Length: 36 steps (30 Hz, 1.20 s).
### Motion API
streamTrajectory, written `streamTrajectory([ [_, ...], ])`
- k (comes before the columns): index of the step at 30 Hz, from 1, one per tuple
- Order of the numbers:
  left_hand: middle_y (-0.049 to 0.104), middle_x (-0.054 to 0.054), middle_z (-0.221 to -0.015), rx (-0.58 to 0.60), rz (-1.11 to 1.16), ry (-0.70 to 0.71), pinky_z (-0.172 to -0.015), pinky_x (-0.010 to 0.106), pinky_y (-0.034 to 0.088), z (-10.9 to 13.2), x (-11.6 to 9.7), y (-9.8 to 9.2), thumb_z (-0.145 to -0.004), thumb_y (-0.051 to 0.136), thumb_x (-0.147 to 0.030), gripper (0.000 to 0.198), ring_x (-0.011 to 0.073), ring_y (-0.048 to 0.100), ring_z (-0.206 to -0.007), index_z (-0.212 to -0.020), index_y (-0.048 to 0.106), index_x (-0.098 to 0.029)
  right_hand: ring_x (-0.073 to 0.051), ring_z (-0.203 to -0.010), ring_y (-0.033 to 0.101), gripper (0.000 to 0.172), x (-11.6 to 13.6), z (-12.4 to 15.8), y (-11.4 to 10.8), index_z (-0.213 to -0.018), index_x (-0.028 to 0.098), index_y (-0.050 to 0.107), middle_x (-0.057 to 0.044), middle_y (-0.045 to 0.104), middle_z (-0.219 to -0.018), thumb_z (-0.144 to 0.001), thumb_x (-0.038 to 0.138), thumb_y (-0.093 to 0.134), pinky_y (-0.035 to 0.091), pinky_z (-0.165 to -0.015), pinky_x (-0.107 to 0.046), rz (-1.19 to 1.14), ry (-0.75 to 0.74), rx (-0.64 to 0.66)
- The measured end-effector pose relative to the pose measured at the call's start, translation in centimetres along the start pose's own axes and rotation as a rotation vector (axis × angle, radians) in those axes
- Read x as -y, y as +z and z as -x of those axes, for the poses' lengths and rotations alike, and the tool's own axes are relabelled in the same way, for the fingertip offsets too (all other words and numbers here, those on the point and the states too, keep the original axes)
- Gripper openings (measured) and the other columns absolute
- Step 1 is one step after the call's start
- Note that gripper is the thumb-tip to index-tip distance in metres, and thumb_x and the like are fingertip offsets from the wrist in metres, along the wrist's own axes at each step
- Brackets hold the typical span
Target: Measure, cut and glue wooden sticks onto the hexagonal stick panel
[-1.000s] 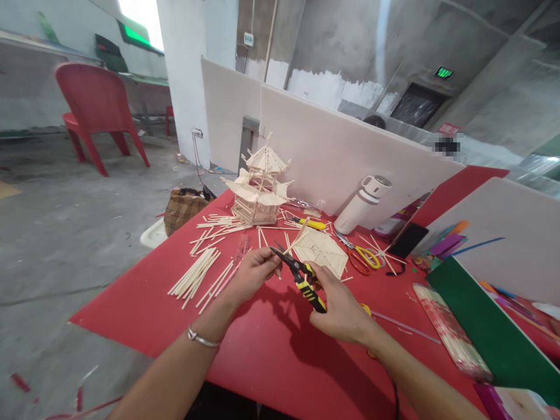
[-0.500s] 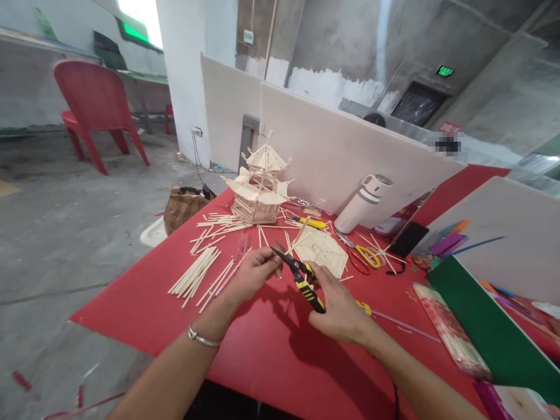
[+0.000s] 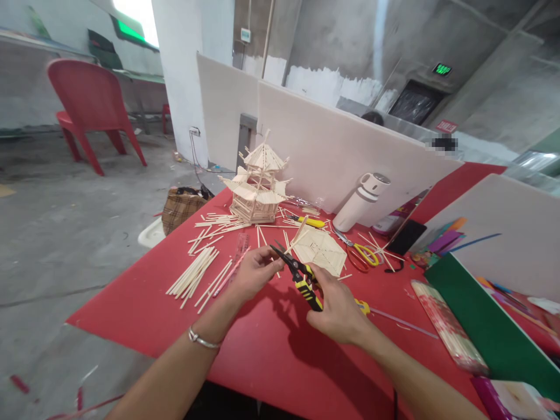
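Black-and-yellow pliers [image 3: 306, 287] point up and left, gripped by my right hand [image 3: 335, 303]. Their tips lie close beside my left hand [image 3: 258, 271], whose fingers are pinched together on something too small to make out. Just beyond the pliers is a flat hexagonal stick panel [image 3: 321, 251]. Behind my hands stands a pagoda model [image 3: 258, 189] made of pale sticks. A bundle of loose sticks [image 3: 192, 274] lies to the left on the red table [image 3: 144, 309].
A white thermos [image 3: 356, 204] stands by the partition [image 3: 324, 140]. Yellow-handled scissors [image 3: 366, 254], yellow-handled cutters [image 3: 312, 222] and a packet of sticks [image 3: 448, 326] lie on the table. A green box [image 3: 490, 321] sits at the right.
The view has shifted slightly. My hands and the pliers stay almost in the same place, with the left fingers slightly changed in pose.
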State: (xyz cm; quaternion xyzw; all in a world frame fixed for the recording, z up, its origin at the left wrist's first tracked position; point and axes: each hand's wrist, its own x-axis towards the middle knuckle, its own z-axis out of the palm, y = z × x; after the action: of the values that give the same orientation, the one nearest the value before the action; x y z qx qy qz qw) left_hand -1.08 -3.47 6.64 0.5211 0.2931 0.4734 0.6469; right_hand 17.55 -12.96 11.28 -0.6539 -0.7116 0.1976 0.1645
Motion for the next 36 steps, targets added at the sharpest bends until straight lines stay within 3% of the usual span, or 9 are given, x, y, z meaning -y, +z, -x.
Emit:
streamTrajectory([
  [5,0.049,-0.003,-0.051,-0.005,-0.053,-0.011,-0.046,0.022,0.022,0.0,0.2,-0.2,-0.074,0.074,-0.044,0.033,0.0054,0.032,-0.045,-0.068,0.066,-0.012,-0.030,-0.119,0.052,0.081,-0.1,0.0,0.2,-0.142,0.023,0.037,-0.011,0.053,-0.132,-0.064,0.019,0.058,0.042,-0.100,-0.045,0.000,0.009,0.006],
  [14,0.057,0.001,-0.057,0.039,-0.042,0.000,-0.046,0.022,0.023,-0.1,0.9,-0.6,-0.078,0.071,-0.042,0.031,0.0061,0.035,-0.047,-0.070,0.070,-0.012,-0.032,-0.125,0.048,0.087,-0.4,0.1,0.2,-0.147,0.020,0.031,-0.014,0.049,-0.137,-0.064,0.019,0.059,0.039,-0.105,-0.047,0.025,-0.002,0.027],
  [23,0.047,-0.004,-0.049,0.053,-0.074,-0.016,-0.047,0.022,0.022,0.1,0.8,-0.2,-0.077,0.071,-0.043,0.033,0.0056,0.031,-0.045,-0.065,0.065,-0.012,-0.033,-0.117,0.055,0.071,0.4,0.5,-0.3,-0.131,0.023,0.048,-0.011,0.058,-0.128,-0.061,0.016,0.058,0.042,-0.099,-0.046,0.006,0.035,0.027],
  [28,0.045,-0.004,-0.050,0.014,-0.133,0.007,-0.046,0.023,0.021,-0.3,0.8,-0.6,-0.081,0.065,-0.046,0.035,0.0063,0.030,-0.045,-0.067,0.062,-0.014,-0.032,-0.127,0.047,0.084,0.2,0.3,-0.1,-0.144,0.019,0.037,-0.013,0.051,-0.137,-0.063,0.017,0.058,0.036,-0.106,-0.045,-0.078,0.056,0.013],
  [30,0.041,-0.006,-0.048,0.008,-0.178,0.018,-0.047,0.024,0.020,-0.4,0.2,-0.8,-0.083,0.062,-0.046,0.036,0.0065,0.029,-0.044,-0.065,0.061,-0.015,-0.028,-0.115,0.053,0.082,-0.1,0.2,-0.1,-0.142,0.022,0.040,-0.008,0.057,-0.127,-0.061,0.014,0.057,0.041,-0.098,-0.039,-0.178,0.058,0.038],
  [32,0.038,-0.006,-0.048,0.006,-0.235,0.031,-0.048,0.024,0.021,-0.3,-0.5,-0.9,-0.085,0.061,-0.045,0.037,0.0068,0.029,-0.046,-0.063,0.059,-0.015,-0.020,-0.087,0.058,0.074,-0.5,0.3,-0.2,-0.133,0.024,0.048,-0.001,0.063,-0.101,-0.061,0.013,0.056,0.046,-0.078,-0.030,-0.304,0.090,0.108],
  [34,0.038,-0.006,-0.050,0.013,-0.285,0.038,-0.048,0.024,0.022,-0.1,-1.2,-0.9,-0.085,0.061,-0.044,0.037,0.0070,0.030,-0.047,-0.062,0.058,-0.015,-0.013,-0.065,0.049,0.059,-1.0,0.5,-0.3,-0.119,0.024,0.056,0.005,0.056,-0.078,-0.061,0.013,0.056,0.039,-0.061,-0.025,-0.446,0.139,0.202],
  [36,0.037,-0.006,-0.050,0.036,-0.288,0.042,-0.049,0.024,0.023,0.1,-1.4,-0.9,-0.086,0.061,-0.043,0.037,0.0070,0.030,-0.048,-0.063,0.058,-0.015,-0.010,-0.059,0.041,0.041,-1.3,0.7,-0.2,-0.099,0.021,0.059,0.007,0.048,-0.069,-0.058,0.013,0.059,0.032,-0.055,-0.023,-0.611,0.169,0.278],
])
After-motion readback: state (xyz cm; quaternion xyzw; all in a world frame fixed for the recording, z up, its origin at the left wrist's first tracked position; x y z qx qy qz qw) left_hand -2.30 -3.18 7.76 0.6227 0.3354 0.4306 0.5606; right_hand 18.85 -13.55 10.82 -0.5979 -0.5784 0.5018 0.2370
